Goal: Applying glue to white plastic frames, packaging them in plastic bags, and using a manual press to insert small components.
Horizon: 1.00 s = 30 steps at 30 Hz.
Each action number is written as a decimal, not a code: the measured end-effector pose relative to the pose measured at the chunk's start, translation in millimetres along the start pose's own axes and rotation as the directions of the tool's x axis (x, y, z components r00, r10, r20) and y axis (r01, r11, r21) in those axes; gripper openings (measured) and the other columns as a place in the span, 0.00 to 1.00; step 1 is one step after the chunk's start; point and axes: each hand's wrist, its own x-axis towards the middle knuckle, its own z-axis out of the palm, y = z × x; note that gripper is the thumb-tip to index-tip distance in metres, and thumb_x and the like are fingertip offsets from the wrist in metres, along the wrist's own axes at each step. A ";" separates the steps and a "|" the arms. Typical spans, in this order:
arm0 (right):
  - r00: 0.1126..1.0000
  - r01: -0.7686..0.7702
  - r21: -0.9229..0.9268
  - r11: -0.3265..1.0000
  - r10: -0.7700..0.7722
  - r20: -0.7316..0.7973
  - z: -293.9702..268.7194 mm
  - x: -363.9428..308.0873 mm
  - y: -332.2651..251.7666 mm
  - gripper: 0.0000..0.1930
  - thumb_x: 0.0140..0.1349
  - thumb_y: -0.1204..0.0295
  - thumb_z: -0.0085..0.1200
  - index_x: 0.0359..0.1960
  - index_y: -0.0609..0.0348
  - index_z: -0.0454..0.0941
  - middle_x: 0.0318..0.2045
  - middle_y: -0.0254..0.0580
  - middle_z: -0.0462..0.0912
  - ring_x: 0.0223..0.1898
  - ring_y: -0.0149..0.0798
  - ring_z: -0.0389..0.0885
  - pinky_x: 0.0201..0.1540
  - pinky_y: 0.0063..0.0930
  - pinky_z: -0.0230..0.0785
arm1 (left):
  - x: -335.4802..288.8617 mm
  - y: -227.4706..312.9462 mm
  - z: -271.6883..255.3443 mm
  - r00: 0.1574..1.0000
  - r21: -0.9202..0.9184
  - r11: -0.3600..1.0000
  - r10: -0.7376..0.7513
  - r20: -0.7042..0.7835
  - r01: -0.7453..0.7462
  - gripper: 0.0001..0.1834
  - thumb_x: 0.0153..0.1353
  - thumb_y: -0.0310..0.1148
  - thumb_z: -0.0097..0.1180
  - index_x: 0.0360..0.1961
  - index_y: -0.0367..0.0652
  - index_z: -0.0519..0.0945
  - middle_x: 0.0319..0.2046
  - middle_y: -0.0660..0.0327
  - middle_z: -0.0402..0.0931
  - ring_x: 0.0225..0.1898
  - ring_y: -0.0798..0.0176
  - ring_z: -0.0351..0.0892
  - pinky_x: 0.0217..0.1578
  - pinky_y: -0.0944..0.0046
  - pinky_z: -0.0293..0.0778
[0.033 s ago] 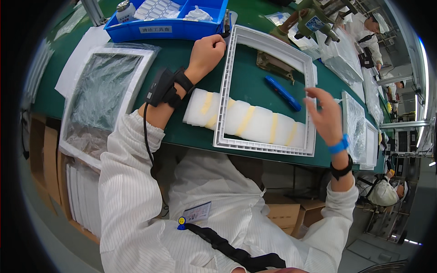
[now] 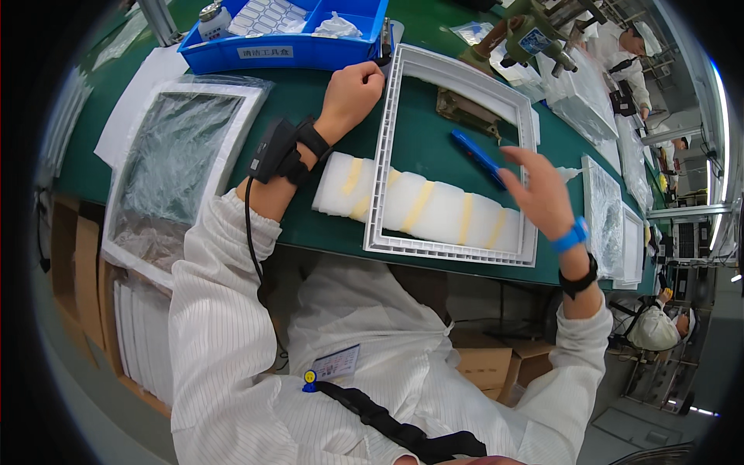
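Observation:
A white rectangular plastic frame (image 2: 449,248) lies before me on the green table, over a white foam pad (image 2: 422,205) with yellow strips. My left hand (image 2: 353,93) is closed with curled fingers beside the frame's upper left side; whatever it may hold is hidden. Over the frame's right side reaches my right hand (image 2: 539,194), open, its fingers apart and slightly blurred. Its fingertips are close to a blue marker pen (image 2: 471,149) that lies inside the frame's opening; contact cannot be made out. Beyond the pen sits a brownish block-like piece (image 2: 469,115).
A blue divided bin (image 2: 325,53) with a bottle and papers stands at the back. On the left lies a plastic-wrapped white frame (image 2: 242,120). A green hand press (image 2: 527,35) stands at the far right, with more wrapped panels (image 2: 601,209) nearer. Other people work farther right.
My right hand has moved left from the frame's right side, bringing its fingers near the blue marker pen. My left hand and the frame stay nearly where they were.

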 end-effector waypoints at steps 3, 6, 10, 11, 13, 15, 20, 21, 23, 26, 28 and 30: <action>0.956 -0.165 -0.057 0.985 0.174 0.236 29.1 23.4 -1.1 0.18 0.63 0.63 0.57 0.50 0.57 0.76 0.43 0.49 0.81 0.45 0.51 0.80 0.45 0.42 0.74 | -1.1 7.2 2.3 0.998 0.041 0.999 -0.019 0.054 0.017 0.15 0.60 0.38 0.50 0.27 0.37 0.80 0.20 0.48 0.75 0.22 0.46 0.76 0.27 0.56 0.71; 0.949 -0.128 -0.210 0.969 0.182 0.258 47.4 35.2 7.9 0.20 0.62 0.60 0.58 0.52 0.58 0.76 0.40 0.48 0.81 0.41 0.49 0.81 0.43 0.37 0.73 | -1.3 7.3 1.1 0.999 0.025 1.000 -0.001 0.051 -0.001 0.18 0.61 0.41 0.50 0.26 0.37 0.80 0.20 0.47 0.75 0.23 0.45 0.76 0.27 0.54 0.70; 0.860 -0.293 -0.032 0.956 0.278 0.428 33.0 62.1 14.9 0.20 0.62 0.58 0.59 0.49 0.58 0.76 0.36 0.43 0.81 0.36 0.43 0.81 0.38 0.34 0.73 | -4.0 7.7 -0.4 0.998 0.024 0.999 -0.026 0.052 0.025 0.18 0.61 0.41 0.50 0.26 0.37 0.80 0.20 0.47 0.76 0.24 0.43 0.76 0.27 0.53 0.70; 0.823 -0.490 0.262 0.831 0.343 0.452 25.6 70.2 13.6 0.19 0.62 0.57 0.59 0.46 0.57 0.77 0.35 0.39 0.80 0.35 0.39 0.81 0.36 0.30 0.73 | -3.8 7.5 -0.1 0.998 0.037 0.999 -0.026 0.054 0.024 0.18 0.61 0.41 0.50 0.26 0.37 0.80 0.21 0.47 0.76 0.24 0.43 0.76 0.27 0.53 0.71; 0.777 -0.623 0.517 0.587 0.388 0.495 20.9 85.3 16.0 0.18 0.62 0.56 0.59 0.43 0.57 0.79 0.34 0.35 0.79 0.34 0.35 0.80 0.35 0.27 0.73 | -2.1 7.4 0.1 0.998 0.033 0.999 -0.027 0.059 0.025 0.18 0.62 0.42 0.50 0.26 0.37 0.80 0.21 0.47 0.76 0.24 0.42 0.77 0.28 0.53 0.71; 0.686 -0.722 0.637 0.270 0.398 0.609 21.2 100.2 20.8 0.14 0.63 0.56 0.59 0.40 0.52 0.77 0.33 0.28 0.78 0.32 0.26 0.77 0.33 0.20 0.70 | -3.4 7.6 0.2 0.998 0.024 0.999 -0.035 0.054 0.034 0.18 0.62 0.42 0.50 0.26 0.37 0.80 0.21 0.47 0.76 0.24 0.42 0.77 0.27 0.53 0.71; 0.608 -0.777 0.606 0.169 0.450 0.654 36.8 118.5 41.9 0.15 0.62 0.57 0.60 0.40 0.54 0.76 0.30 0.30 0.78 0.29 0.27 0.78 0.33 0.20 0.72 | -2.8 7.9 2.5 0.998 -0.006 1.000 -0.030 0.052 0.030 0.18 0.62 0.42 0.49 0.26 0.37 0.79 0.20 0.47 0.76 0.23 0.43 0.76 0.27 0.53 0.70; 0.606 -0.775 0.610 0.165 0.467 0.644 39.3 119.7 45.8 0.14 0.61 0.58 0.60 0.40 0.54 0.77 0.30 0.30 0.79 0.28 0.27 0.78 0.33 0.21 0.73 | -2.2 8.6 2.8 0.998 -0.006 1.000 -0.020 0.052 0.020 0.18 0.62 0.42 0.49 0.25 0.37 0.79 0.20 0.47 0.75 0.23 0.43 0.75 0.26 0.53 0.70; 0.602 -0.775 0.611 0.160 0.481 0.637 40.7 121.8 44.2 0.14 0.61 0.58 0.60 0.40 0.54 0.77 0.29 0.31 0.79 0.28 0.28 0.79 0.33 0.22 0.73 | -2.5 7.5 1.8 0.998 -0.015 0.999 -0.027 0.053 0.028 0.18 0.62 0.41 0.49 0.25 0.36 0.79 0.20 0.47 0.75 0.23 0.43 0.75 0.26 0.53 0.69; 0.610 -0.762 0.628 0.158 0.502 0.613 40.2 122.9 42.2 0.13 0.60 0.57 0.60 0.34 0.52 0.78 0.29 0.29 0.77 0.24 0.24 0.73 0.26 0.17 0.63 | -2.6 7.2 1.3 0.999 -0.009 1.000 -0.022 0.050 0.022 0.18 0.62 0.41 0.50 0.25 0.36 0.78 0.20 0.47 0.74 0.23 0.42 0.75 0.26 0.53 0.69; 0.606 -0.766 0.623 0.160 0.503 0.616 40.4 123.2 42.0 0.12 0.60 0.57 0.60 0.33 0.51 0.77 0.29 0.29 0.77 0.24 0.24 0.73 0.26 0.17 0.63 | -2.4 7.5 0.7 0.999 0.002 1.000 -0.020 0.044 0.020 0.18 0.62 0.41 0.50 0.25 0.36 0.79 0.20 0.47 0.75 0.23 0.42 0.75 0.26 0.52 0.69; 0.608 -0.764 0.622 0.170 0.510 0.608 41.4 122.4 42.8 0.12 0.60 0.57 0.60 0.34 0.51 0.77 0.29 0.28 0.76 0.25 0.24 0.72 0.27 0.16 0.62 | -2.6 8.1 0.8 0.999 0.003 1.000 -0.017 0.045 0.017 0.18 0.62 0.41 0.50 0.25 0.36 0.79 0.20 0.47 0.75 0.23 0.42 0.75 0.26 0.52 0.69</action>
